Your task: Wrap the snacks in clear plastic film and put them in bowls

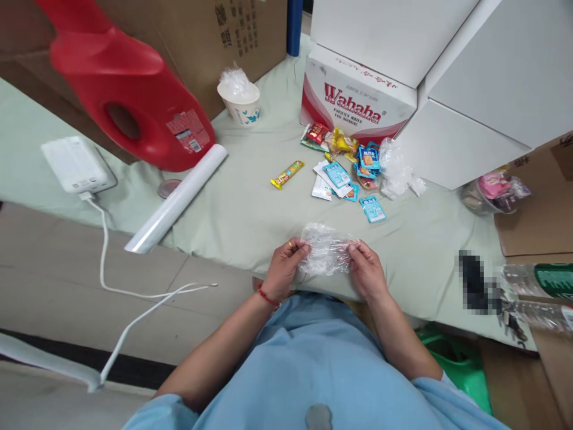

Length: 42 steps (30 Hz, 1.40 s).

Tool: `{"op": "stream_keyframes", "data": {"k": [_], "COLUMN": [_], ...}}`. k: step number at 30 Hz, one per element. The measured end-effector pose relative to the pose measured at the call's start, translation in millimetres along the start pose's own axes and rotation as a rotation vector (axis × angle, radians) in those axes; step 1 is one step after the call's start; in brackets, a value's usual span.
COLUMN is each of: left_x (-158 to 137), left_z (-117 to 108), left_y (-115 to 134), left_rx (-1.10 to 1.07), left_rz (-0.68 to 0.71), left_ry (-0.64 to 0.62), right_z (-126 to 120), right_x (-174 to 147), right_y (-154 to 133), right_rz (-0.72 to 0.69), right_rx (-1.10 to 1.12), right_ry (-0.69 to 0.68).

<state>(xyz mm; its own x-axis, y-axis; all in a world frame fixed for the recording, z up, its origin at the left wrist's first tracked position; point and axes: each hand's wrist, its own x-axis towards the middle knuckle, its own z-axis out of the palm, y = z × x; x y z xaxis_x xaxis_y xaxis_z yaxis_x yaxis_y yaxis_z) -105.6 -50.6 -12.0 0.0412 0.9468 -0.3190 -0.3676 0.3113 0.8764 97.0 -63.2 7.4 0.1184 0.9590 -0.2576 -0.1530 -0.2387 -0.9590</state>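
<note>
A crinkled sheet of clear plastic film (326, 251) is stretched between my two hands, just over the table's near edge. My left hand (285, 267) pinches its left side between thumb and fingers. At the other side, my right hand (367, 269) grips it the same way. Beyond the film lie several blue snack packets (372, 209) and a yellow wrapped snack bar (287, 174). Behind these are a red-wrapped snack (317, 134), a yellow packet (344, 142) and a crumpled clear plastic bag (396, 169).
A white roll (176, 200) and a red jug (134, 89) stand left, near a power bank (78, 164) with a dangling cable. A paper cup (239, 101) holds clear plastic. Behind is a Wahaha box (358, 98). Right are a filled tub (483, 197), keys (513, 322) and plastic bottles (521, 278).
</note>
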Motion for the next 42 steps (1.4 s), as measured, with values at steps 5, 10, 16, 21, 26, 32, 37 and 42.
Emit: {"op": "stream_keyframes", "data": {"k": [5, 10, 16, 21, 26, 32, 37, 42], "left_x": [-8, -18, -14, -7, -12, -8, 2, 2], "left_z": [-6, 1, 25, 23, 10, -1, -7, -13], "left_y": [3, 14, 10, 1, 16, 28, 23, 28], "left_rx": [0.081, 0.021, -0.135, -0.208, -0.289, -0.452, -0.311, -0.233], "left_rz": [0.038, 0.011, -0.068, -0.012, -0.059, -0.147, -0.138, -0.205], "left_ry": [0.032, -0.055, -0.177, -0.115, -0.172, -0.270, -0.213, -0.285], "right_z": [9, 17, 23, 18, 0, -18, -27, -35], "right_x": [-2, -10, -23, -20, -9, 0, 1, 1], "right_y": [-11, -13, -2, -12, -18, -19, -23, -26], "right_rz": [0.091, -0.109, -0.101, -0.077, -0.096, -0.091, -0.003, 0.002], "right_rx": [0.218, 0.030, -0.103, 0.058, 0.154, 0.037, 0.054, 0.027], "right_ry": [-0.063, -0.097, -0.151, 0.009, 0.212, 0.202, 0.194, 0.186]}}
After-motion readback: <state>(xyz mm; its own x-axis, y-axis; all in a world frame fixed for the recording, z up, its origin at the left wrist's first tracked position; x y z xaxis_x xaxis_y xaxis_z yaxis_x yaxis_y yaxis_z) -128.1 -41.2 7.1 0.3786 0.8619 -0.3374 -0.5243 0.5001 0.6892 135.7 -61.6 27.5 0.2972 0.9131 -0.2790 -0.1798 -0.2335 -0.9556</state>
